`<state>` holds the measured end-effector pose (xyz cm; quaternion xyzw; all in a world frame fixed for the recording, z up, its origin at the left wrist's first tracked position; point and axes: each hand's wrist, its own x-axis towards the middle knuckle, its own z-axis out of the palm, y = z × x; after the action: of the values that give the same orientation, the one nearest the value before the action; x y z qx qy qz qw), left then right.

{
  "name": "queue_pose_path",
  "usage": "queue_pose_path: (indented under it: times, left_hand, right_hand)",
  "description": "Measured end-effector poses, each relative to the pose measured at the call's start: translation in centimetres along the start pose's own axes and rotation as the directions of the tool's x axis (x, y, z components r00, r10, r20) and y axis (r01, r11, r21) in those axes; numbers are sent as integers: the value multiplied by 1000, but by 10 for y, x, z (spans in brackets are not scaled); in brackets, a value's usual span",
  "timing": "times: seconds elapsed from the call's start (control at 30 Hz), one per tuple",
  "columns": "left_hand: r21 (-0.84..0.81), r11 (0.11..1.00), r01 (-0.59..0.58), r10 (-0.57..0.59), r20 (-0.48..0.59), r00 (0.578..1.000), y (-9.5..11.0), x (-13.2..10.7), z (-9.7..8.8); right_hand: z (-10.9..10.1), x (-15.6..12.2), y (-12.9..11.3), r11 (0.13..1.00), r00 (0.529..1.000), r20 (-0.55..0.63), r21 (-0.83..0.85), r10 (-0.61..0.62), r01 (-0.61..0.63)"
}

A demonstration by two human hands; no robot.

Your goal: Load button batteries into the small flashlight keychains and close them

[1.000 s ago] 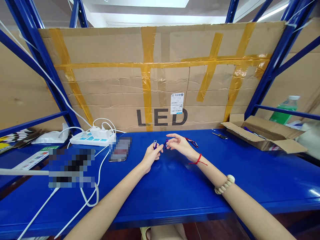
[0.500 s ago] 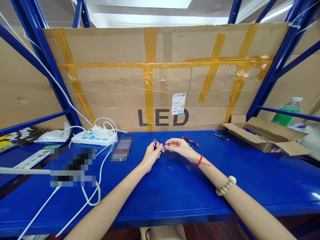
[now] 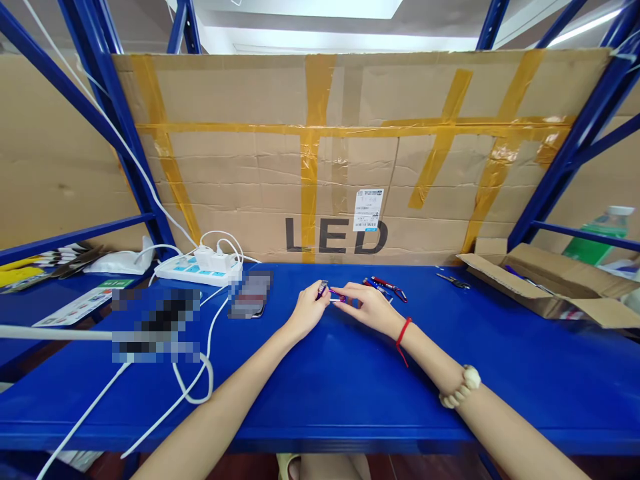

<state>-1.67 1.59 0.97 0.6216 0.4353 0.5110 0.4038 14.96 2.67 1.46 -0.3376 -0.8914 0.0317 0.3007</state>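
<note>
My left hand is closed around a small purple metal tool with a shiny end, which looks like a nail clipper. From it a thin silver-and-purple piece reaches to the right. My right hand has its thumb and index finger at this piece, pinching it near its right end. Behind the right hand lie a red metal tool and a blue one, partly hidden by the fingers. Most of the held tool's body is covered by the left fingers.
On the left are a white power strip with chargers, a phone and loose white cables. A key-like item lies right of centre, beside an open cardboard box. Cardboard stands behind the blue table.
The view has shifted left, so the scene sits farther right. The tool in my left hand has tilted to the right, and my right index finger has straightened toward it.
</note>
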Motion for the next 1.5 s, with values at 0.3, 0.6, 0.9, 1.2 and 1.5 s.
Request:
queue_pose_path:
  times: [0.3,0.6,0.9,1.2,1.5]
  left_hand:
    - [278,957,-87,54,126,991,3,-3,-3]
    - [263,959,-106,98,42,994,-1,-1,-4]
    - [322,917,-235,212,104,972,-8,0,-5]
    - [382,888,-257,198,186,962,-9,0,-6]
    - [428,871,-240,180,177,968,-4,-1,-5]
  right_hand:
    - [2,-2,3,985,989,139,-156,-47,68]
    - [7,-2,3,985,983,178,-157,-47,76]
    - [11,-4,6,997,986,161,-62,-35,45]
    - [11,-4,5,996,984,176,-76,-42,56]
    - [10,-2,5,997,986,162,-41,-51,58]
